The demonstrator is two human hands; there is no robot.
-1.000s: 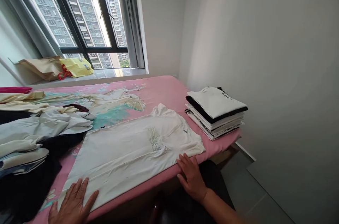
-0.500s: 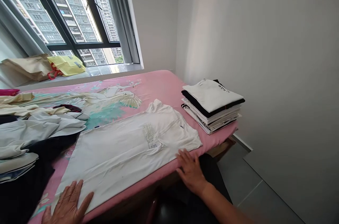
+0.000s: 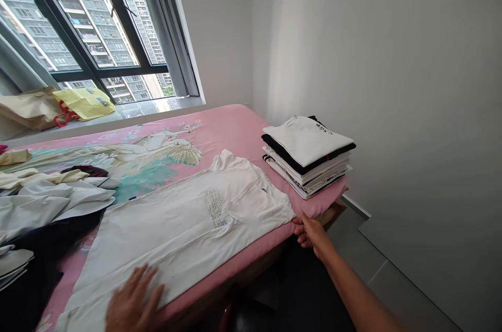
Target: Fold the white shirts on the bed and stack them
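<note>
A white T-shirt [image 3: 184,227] lies flat across the pink bed sheet [image 3: 231,130], collar to the right and hem to the left. My left hand [image 3: 135,303] rests palm down on the shirt near its hem at the bed's front edge, fingers apart. My right hand [image 3: 309,232] is at the shirt's near sleeve corner by the bed's front right edge, with fingers curled against the cloth; whether it pinches the sleeve is unclear. A neat stack of folded shirts [image 3: 308,154], white on top with black between, sits on the bed's right corner.
A heap of unfolded clothes [image 3: 43,206], white, cream and black, covers the left of the bed. Yellow and brown bags [image 3: 63,104] lie on the windowsill under a large window. A grey wall runs along the right, and grey floor shows below the bed's corner.
My right hand slid right from the shirt's lower edge to the sleeve corner. My left hand shifted right along the hem. The view turned slightly left.
</note>
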